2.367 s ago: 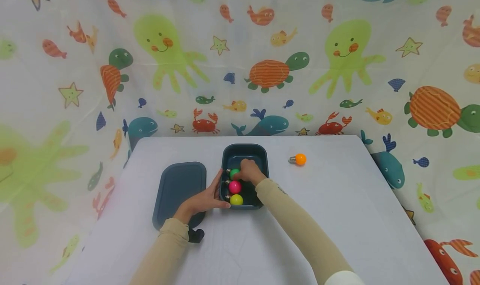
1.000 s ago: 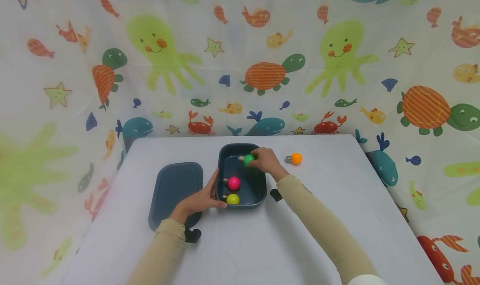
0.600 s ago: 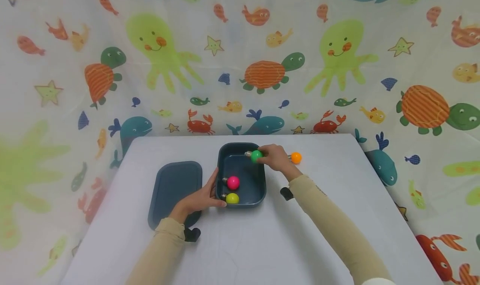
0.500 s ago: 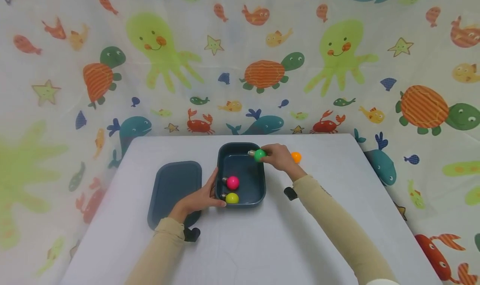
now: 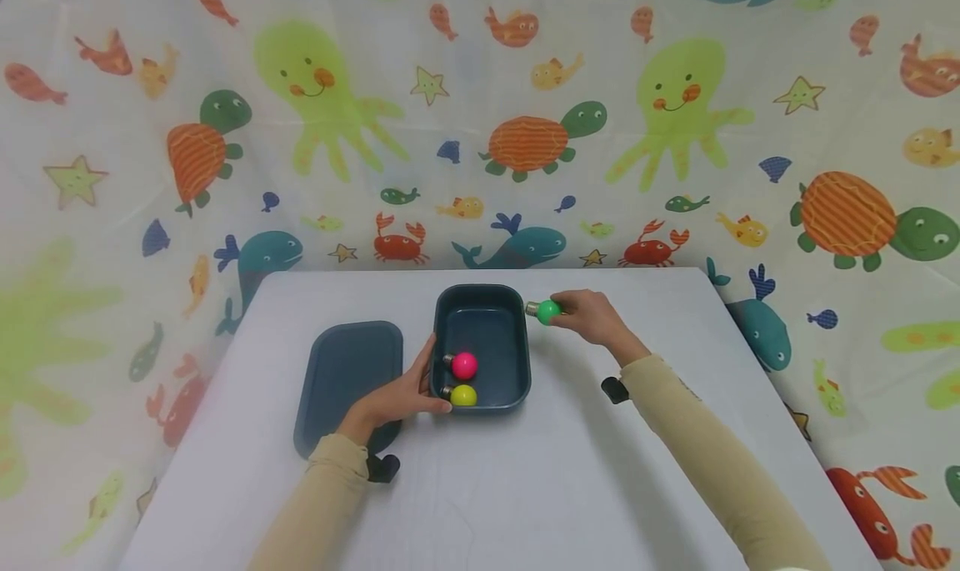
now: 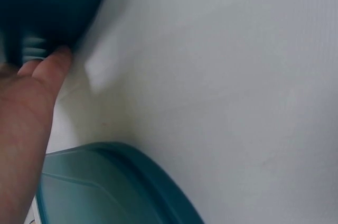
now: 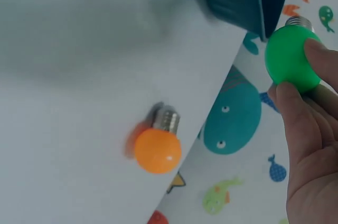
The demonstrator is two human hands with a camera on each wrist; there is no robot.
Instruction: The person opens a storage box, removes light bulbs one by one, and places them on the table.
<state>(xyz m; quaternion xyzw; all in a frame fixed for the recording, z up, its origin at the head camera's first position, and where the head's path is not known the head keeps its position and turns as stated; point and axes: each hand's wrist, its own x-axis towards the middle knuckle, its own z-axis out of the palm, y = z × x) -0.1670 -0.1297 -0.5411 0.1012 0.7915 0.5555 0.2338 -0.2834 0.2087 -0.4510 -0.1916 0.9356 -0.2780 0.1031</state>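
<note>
A green light bulb (image 5: 548,312) is pinched between the thumb and fingers of my right hand (image 5: 596,315), just off the box's right rim, its metal base pointing left. My left hand (image 5: 397,400) rests against the left wall of the dark blue box (image 5: 521,371), fingers along the side and thumb at the front corner. Inside the box lie a pink bulb (image 5: 465,365) and a yellow bulb (image 5: 463,396), both along the left side. An orange bulb (image 7: 158,150) lies on the table in the right wrist view; my right hand hides it in the head view.
The dark blue lid (image 5: 348,379) lies flat on the white table (image 5: 480,504), left of the box and partly under my left forearm. A cloth (image 5: 480,79) printed with sea animals hangs behind the table.
My right hand has taken the green bulb from the left row in the box, lifted it and carried it right, past the right rim. My left hand has stayed at the box.
</note>
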